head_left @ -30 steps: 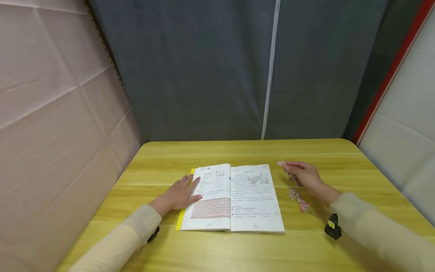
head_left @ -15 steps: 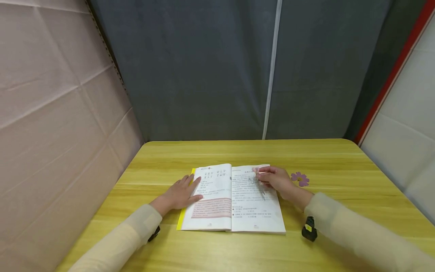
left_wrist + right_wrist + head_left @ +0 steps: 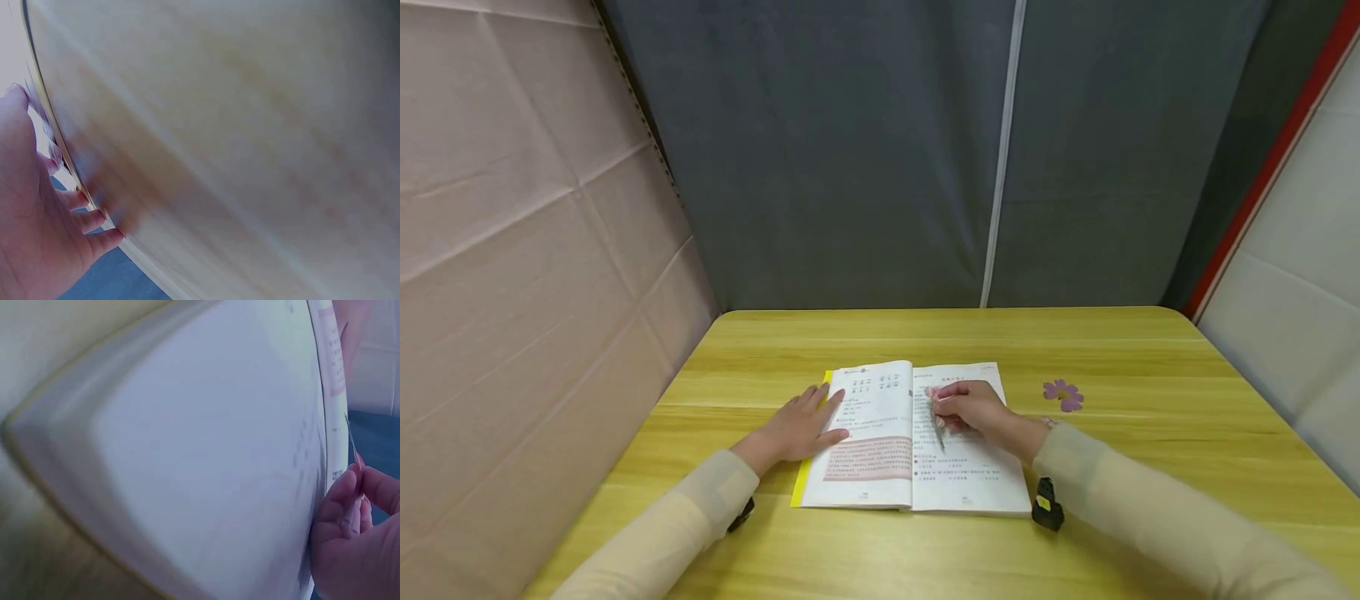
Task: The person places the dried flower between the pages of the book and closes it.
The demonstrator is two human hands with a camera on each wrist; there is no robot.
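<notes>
in the head view an open book (image 3: 913,437) lies on the wooden counter (image 3: 1150,467), nearer its front edge than its back edge and about midway between the left and right edges. the left hand (image 3: 796,427) lies flat with straight, relaxed fingers on the left page, holding nothing. the right hand (image 3: 973,408) rests on the right page close to the spine, its fingers curled and pinching a thin flower sprig (image 3: 936,421) with a pale pink tip and a green stem that lies down the page. a purple flower (image 3: 1063,395) lies on the counter just off the book's right edge, toward the right edge of the counter, apart from both hands.

in the left wrist view the left hand (image 3: 37,231) shows spread fingers against the blurred counter (image 3: 250,144) and page edge.

in the right wrist view the right hand (image 3: 353,537) pinches the sprig (image 3: 356,456) between thumb and fingertips, right at the edge of the white page of the book (image 3: 206,462).
</notes>
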